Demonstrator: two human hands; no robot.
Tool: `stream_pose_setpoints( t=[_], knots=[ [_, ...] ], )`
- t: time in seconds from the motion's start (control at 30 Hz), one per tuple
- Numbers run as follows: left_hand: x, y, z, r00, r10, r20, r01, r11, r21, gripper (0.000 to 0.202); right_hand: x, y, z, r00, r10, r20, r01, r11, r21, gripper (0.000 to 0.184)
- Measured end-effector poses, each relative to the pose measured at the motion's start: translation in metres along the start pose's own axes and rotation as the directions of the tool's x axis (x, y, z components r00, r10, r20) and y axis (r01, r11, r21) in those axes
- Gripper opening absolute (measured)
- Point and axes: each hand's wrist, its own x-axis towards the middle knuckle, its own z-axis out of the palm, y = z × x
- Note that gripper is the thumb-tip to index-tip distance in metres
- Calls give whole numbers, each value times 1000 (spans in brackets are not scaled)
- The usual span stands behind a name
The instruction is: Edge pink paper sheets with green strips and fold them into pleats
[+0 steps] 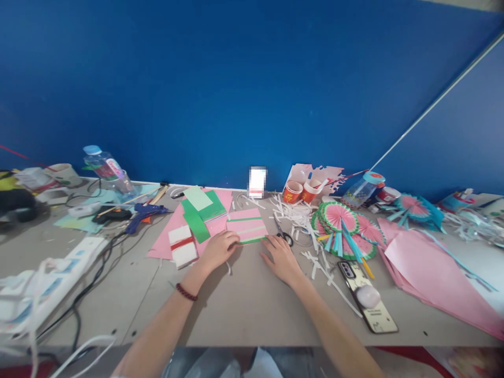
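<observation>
A pink sheet of paper with green strips across it lies flat on the desk in front of me. At its near left corner, my left hand has its fingers together, bent down onto the edge. My right hand rests at the near right corner with fingers apart, the tips touching the edge beside a darker green strip. Just beyond the right hand lie scissors, partly covered by it. Left of the sheet are green papers, a larger pink sheet and a white bundle with a red band.
White paper scraps and red paper cups stand behind on the right. Watermelon-patterned paper fans, a phone and pink sheets lie further right. A blue glue gun, cables and a power strip occupy the left.
</observation>
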Motion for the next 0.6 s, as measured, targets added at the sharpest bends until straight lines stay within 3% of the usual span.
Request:
stream_pose_setpoints(
  t=[0.6],
  knots=[
    [1, 2, -3, 999, 1, 42, -2, 1000, 21, 22, 0, 0, -1, 1000, 1, 5, -1, 1000, 5, 38]
  ],
)
